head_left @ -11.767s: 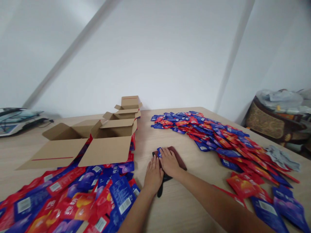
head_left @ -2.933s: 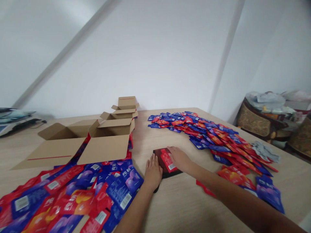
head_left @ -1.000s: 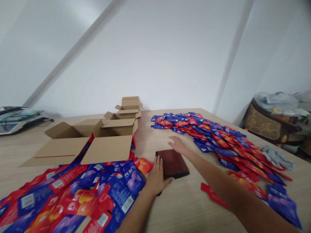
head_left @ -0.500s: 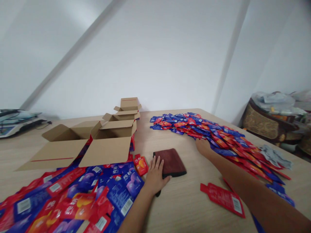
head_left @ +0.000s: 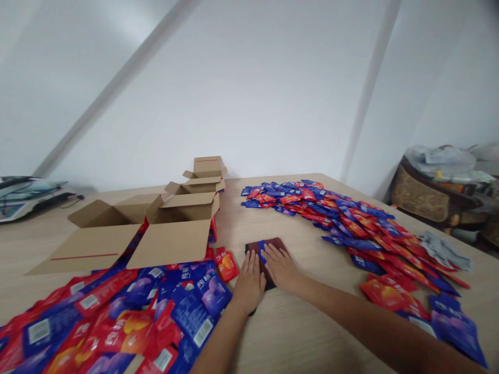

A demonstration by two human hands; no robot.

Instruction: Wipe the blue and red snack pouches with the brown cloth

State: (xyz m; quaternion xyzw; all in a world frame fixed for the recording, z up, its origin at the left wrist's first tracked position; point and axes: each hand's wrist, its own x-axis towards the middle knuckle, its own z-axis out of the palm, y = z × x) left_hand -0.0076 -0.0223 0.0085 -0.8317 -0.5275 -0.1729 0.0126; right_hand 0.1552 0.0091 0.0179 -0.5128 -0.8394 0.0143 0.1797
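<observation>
A dark red cloth pad (head_left: 252, 245) lies on the wooden table (head_left: 296, 332) in front of me. My right hand (head_left: 281, 267) lies flat on it, fingers stretched, pressing a blue sachet (head_left: 262, 250) whose far end shows beyond the fingertips. My left hand (head_left: 250, 281) rests flat on the pad's left edge, fingers out. A red sachet (head_left: 226, 264) lies just left of the pad.
A heap of red and blue sachets (head_left: 117, 317) covers the near left. Open cardboard boxes (head_left: 171, 223) stand behind it. A long spread of sachets (head_left: 351, 223) runs along the right side. A scale (head_left: 23, 192) sits far left; cluttered furniture (head_left: 436, 192) stands at right.
My right hand came back from the right-hand spread with a blue sachet and laid it flat on the pad. My left hand stayed at the pad's edge.
</observation>
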